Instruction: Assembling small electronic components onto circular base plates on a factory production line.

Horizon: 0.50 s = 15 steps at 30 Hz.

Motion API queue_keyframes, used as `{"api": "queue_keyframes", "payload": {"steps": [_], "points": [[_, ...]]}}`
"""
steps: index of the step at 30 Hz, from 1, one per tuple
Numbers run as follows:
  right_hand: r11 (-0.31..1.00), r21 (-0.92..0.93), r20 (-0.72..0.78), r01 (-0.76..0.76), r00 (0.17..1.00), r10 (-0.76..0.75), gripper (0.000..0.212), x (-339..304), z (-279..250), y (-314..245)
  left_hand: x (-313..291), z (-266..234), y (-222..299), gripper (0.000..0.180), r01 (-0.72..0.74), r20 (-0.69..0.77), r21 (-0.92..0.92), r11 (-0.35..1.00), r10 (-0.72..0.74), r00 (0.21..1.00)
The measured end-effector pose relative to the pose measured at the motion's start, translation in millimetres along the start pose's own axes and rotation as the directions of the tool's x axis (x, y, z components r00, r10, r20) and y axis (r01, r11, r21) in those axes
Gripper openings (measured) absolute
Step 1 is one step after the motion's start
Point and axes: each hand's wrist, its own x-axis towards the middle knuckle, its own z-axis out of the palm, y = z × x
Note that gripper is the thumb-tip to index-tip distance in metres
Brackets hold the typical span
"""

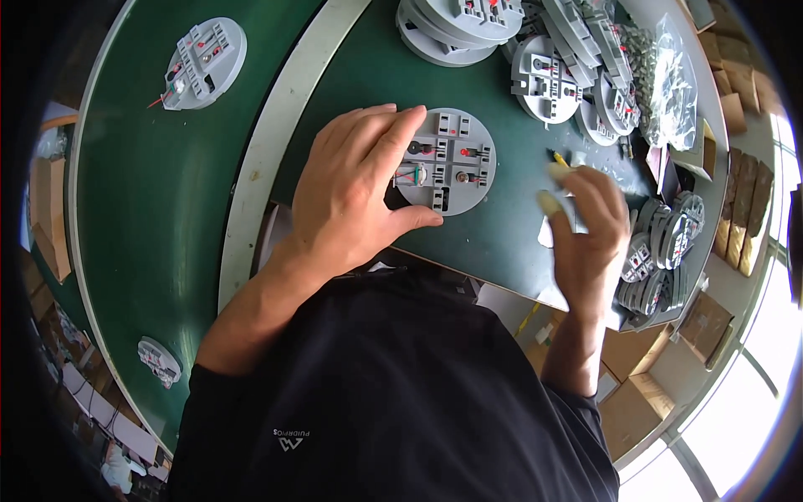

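A round grey plastic board [475, 194] with small red and black parts, contacts and a little glass-like piece lies flat on the green table. My left hand [347, 188] grips its left side, the index finger at the upper edge and the thumb at the lower edge. That hand hides the board's left rim. Off to the right, my right hand [590, 213] is raised over the table with thumb and index finger apart, pale covers on both tips. Nothing shows between them. A small yellow and dark item [558, 157] lies just beyond the index fingertip.
Similar round boards [452, 38] are stacked at the back, with more piled at the right [661, 251]. A clear plastic bag [669, 92] stands beside small pale pieces. Left of a pale rail [272, 138], a green conveyor belt [167, 226] carries two boards.
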Motion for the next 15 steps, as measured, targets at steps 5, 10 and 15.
{"api": "queue_keyframes", "payload": {"steps": [5,10,15], "points": [[0.907,0.412,0.117,0.091,0.982,-0.151,0.023,20,31,-26,-2,-3,1,0.112,0.004,0.02,-0.009,1.0,-0.004,1.0],[0.932,0.335,0.14,0.139,0.971,-0.195,0.022,29,29,-32,-1,-1,0,0.111,0.008,0.014,-0.015,1.0,-0.008,1.0],[0.958,0.247,0.171,0.143,0.967,-0.189,0.022,32,29,-44,-1,-1,-3,0.11,0.051,0.035,-0.037,0.998,-0.049,0.998]]}}
